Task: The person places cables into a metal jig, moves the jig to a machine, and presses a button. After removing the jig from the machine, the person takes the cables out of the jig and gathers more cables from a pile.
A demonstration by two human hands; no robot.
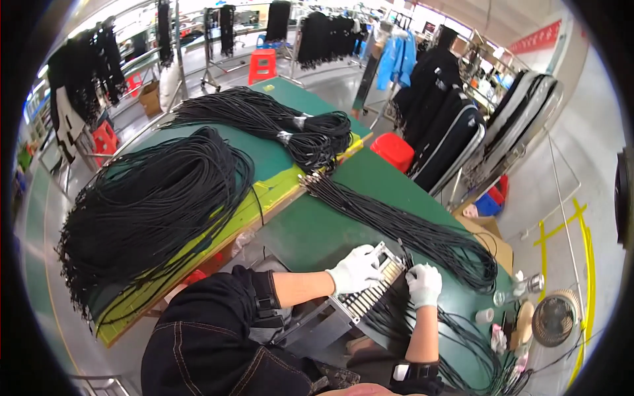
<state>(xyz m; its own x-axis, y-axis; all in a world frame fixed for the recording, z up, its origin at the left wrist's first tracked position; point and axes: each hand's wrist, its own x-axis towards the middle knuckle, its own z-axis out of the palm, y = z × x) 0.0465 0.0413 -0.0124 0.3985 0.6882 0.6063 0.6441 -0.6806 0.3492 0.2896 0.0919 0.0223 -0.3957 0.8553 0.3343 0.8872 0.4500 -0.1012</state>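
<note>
A metal fixture (362, 300) with a row of brass-coloured slots stands tilted at the front edge of the green table. My left hand (356, 269), in a white glove, lies over its left side with bent fingers; what they pinch is hidden. Just right of the fixture is my right hand (424, 285), also gloved, with its fingers closed at a black cable (405, 252). Loose black cables (389, 317) run under and beside the fixture, partly covered by my right forearm. Beyond my hands, a long bundle of black cables (403, 228) lies across the table.
Large heaps of black cable (158, 191) and tied coils (284, 125) cover the adjoining yellow-edged table (277, 185). At the right stand a small fan (557, 318), a white cup (484, 315) and a glass jar (535, 283). A red stool (392, 152) is behind the table.
</note>
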